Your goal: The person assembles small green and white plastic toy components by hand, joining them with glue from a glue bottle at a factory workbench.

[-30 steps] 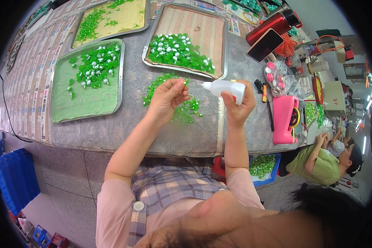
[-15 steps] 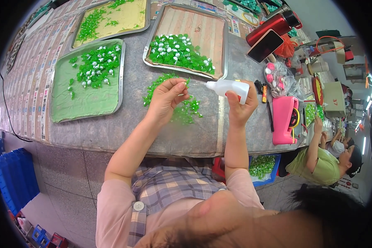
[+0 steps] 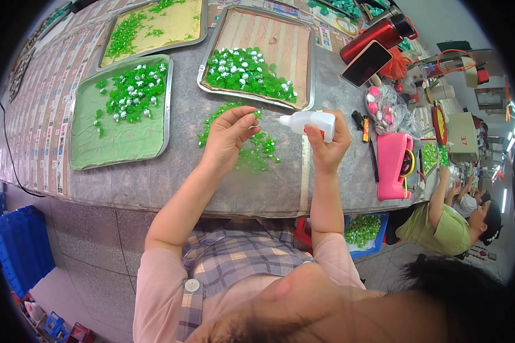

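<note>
Table: a long table (image 3: pixel 257 197) with a worn grey covering, patterned paper showing toward its left end.
Room: a workroom with a speckled tile floor (image 3: pixel 97 240), ceiling lights at the right, and blue crates (image 3: pixel 23 246) on the floor at the left.
People nearby: at least two at the right, one in a green shirt (image 3: pixel 438 228).
Trays: three; a green-lined tray (image 3: pixel 109 146) and a pink-lined tray (image 3: pixel 257 34) hold green pieces with white balls, and a yellow-lined tray (image 3: pixel 177 23) holds green pieces.
Loose pile: one, of green pieces (image 3: pixel 260 154) too many to count, on the table around and beyond the left hand.
Left hand (image 3: pixel 230 134): thumb and forefinger pinched on one small green piece (image 3: pixel 258 114), partly hidden, above the pile.
Right hand (image 3: pixel 331 146): fingers wrapped around one white bottle (image 3: pixel 312 122), tilted, its nozzle toward the left fingertips but apart from them.
Right end: one phone (image 3: pixel 367 63), one red flask (image 3: pixel 377 37), one pink tape holder (image 3: pixel 390 171).
Below the table: one blue bin (image 3: pixel 377 243) of green pieces.
</note>
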A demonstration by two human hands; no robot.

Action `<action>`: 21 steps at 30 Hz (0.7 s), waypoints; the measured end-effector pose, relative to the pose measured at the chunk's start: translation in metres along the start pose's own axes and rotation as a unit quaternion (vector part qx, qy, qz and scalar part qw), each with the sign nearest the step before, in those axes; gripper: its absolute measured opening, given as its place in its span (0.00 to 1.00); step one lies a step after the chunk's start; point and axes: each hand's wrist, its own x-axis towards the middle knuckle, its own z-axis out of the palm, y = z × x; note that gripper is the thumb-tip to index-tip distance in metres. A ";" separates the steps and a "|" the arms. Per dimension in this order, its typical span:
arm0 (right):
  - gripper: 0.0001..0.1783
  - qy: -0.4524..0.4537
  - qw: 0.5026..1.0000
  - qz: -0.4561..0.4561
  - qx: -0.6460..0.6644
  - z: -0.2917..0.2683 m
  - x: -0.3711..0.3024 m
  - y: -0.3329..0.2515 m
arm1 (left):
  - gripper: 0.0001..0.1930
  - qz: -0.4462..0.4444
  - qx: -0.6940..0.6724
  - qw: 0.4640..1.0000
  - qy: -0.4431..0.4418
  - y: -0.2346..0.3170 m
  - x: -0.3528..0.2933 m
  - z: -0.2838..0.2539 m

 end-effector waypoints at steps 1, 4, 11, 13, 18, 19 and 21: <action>0.15 -0.004 1.000 0.012 0.004 0.000 0.000 0.000 | 0.08 0.000 0.001 1.000 -0.001 0.000 0.000 0.000; 0.17 0.071 0.991 0.025 0.110 -0.007 0.006 0.006 | 0.08 -0.001 0.001 1.000 0.005 0.001 0.000 0.000; 0.17 0.102 0.953 0.193 0.211 -0.036 0.035 0.066 | 0.08 -0.004 -0.007 1.000 -0.005 -0.001 0.002 -0.003; 0.16 0.104 0.881 0.318 0.333 -0.054 0.035 0.090 | 0.08 -0.002 -0.009 1.000 -0.012 -0.001 0.001 -0.001; 0.16 0.094 0.869 0.318 0.367 -0.054 0.034 0.099 | 0.08 -0.006 -0.011 1.000 -0.002 0.000 0.001 -0.002; 0.17 0.093 0.881 0.304 0.351 -0.053 0.034 0.100 | 0.08 -0.010 -0.010 1.000 0.004 0.000 0.001 -0.002; 0.17 0.100 0.911 0.269 0.296 -0.054 0.037 0.109 | 0.08 -0.009 -0.012 1.000 -0.005 -0.001 0.001 -0.001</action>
